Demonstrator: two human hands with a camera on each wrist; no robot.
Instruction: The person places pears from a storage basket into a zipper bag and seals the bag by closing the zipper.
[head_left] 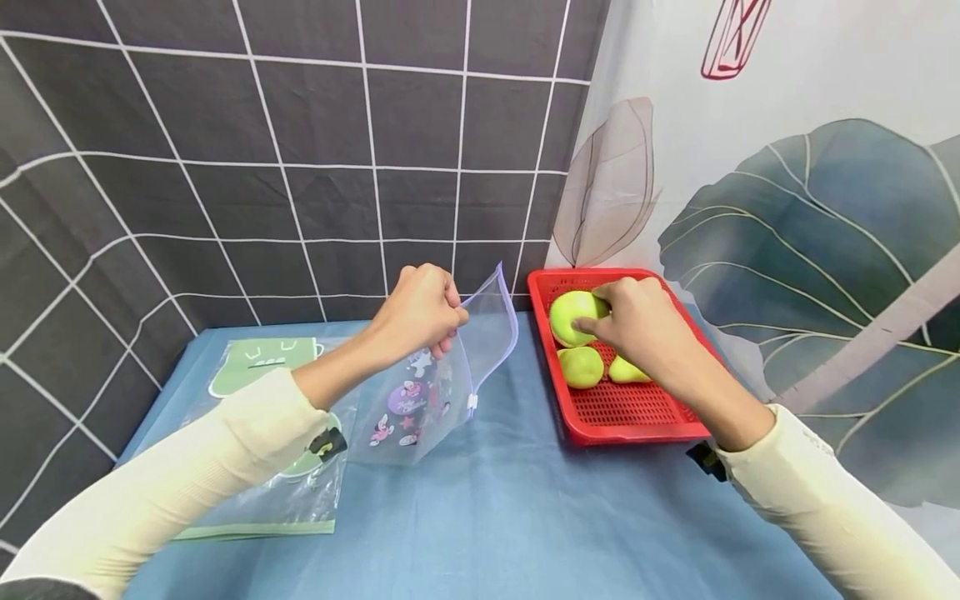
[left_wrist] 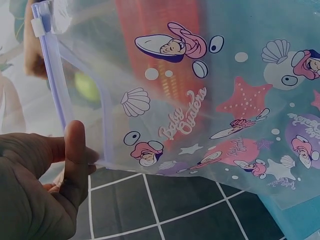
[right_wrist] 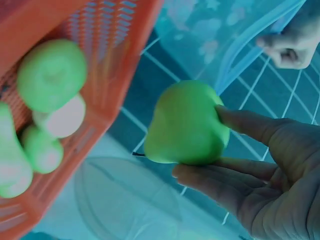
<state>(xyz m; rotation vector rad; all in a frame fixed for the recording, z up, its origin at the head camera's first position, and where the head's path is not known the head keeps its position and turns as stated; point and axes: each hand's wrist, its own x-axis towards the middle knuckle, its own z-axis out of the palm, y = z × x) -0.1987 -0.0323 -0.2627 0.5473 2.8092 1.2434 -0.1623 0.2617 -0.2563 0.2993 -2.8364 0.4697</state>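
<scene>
My left hand (head_left: 423, 308) pinches the rim of a clear zip bag (left_wrist: 180, 105) printed with pink and purple cartoons. The bag hangs tilted over the table, its mouth, edged in purple with a white slider (head_left: 472, 402), gaping toward the right. A green pear (right_wrist: 187, 122) is held between the thumb and fingers of my right hand (head_left: 637, 321); its stem points away from the palm in the right wrist view. That hand is raised over the red basket (head_left: 630, 429). Inside the basket are a round green fruit (head_left: 581, 367), another pear (head_left: 628, 371) and other green fruit.
A second clear bag (head_left: 262, 492) with green print lies flat at the left of the blue-covered table (head_left: 487, 525). Behind the table hangs a dark cloth (head_left: 300, 200) with a white grid, and a leaf-patterned curtain (head_left: 810, 233) stands at the right.
</scene>
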